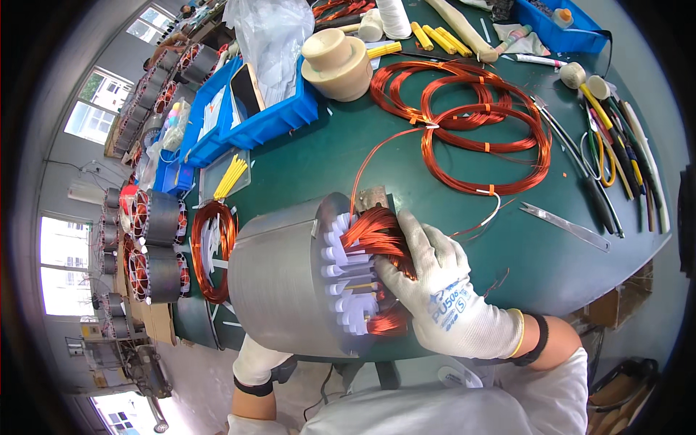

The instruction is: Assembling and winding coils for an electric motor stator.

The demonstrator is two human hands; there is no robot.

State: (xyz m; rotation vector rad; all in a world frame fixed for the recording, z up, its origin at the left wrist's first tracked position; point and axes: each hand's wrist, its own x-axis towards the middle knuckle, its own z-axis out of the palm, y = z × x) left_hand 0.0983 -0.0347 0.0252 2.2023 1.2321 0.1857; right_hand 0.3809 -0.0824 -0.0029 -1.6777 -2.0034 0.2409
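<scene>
A grey cylindrical motor stator (279, 279) lies on its side on the green table. White insulating slot liners (335, 272) ring its right end. A thick copper winding (377, 235) bulges out of that end, and a smaller copper bundle (389, 321) shows lower down. My right hand (453, 297), in a white glove, is closed around the upper winding, thumb on the near side and fingers over the far side. My left hand (257, 360), gloved too, is at the stator's near lower left; the stator hides its fingers.
Joined copper wire coils (487, 148) lie beyond the stator, one wire running to it. Tweezers (565, 225) and assorted hand tools (616, 145) are on the right. Blue bins (272, 119) and a stepped cream block (336, 65) stand behind. Another copper coil (197, 250) and finished stators (161, 275) are left.
</scene>
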